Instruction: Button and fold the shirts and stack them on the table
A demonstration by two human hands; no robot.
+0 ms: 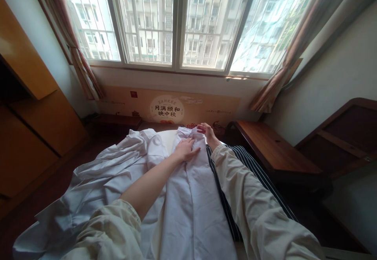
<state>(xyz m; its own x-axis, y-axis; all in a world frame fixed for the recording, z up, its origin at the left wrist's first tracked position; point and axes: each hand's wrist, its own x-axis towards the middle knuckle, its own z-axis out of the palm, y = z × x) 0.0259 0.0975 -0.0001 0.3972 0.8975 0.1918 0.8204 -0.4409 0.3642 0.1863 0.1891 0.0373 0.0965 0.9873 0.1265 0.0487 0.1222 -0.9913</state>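
I see a bright, barred window (177, 28) between two curtains (80, 63), pale walls (338, 71), and a wooden cabinet (32, 130) leftward.

The head camera looks down past the hands (186, 150) toward a window (178, 28).

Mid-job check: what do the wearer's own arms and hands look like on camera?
Both hands are ungloved, left and right, with five-fingered human shapes. The loose, wrinkled cream fabric left sleeve is bunched near the elbow; the matching right sleeve reaches the wrist. No cables or markings show.
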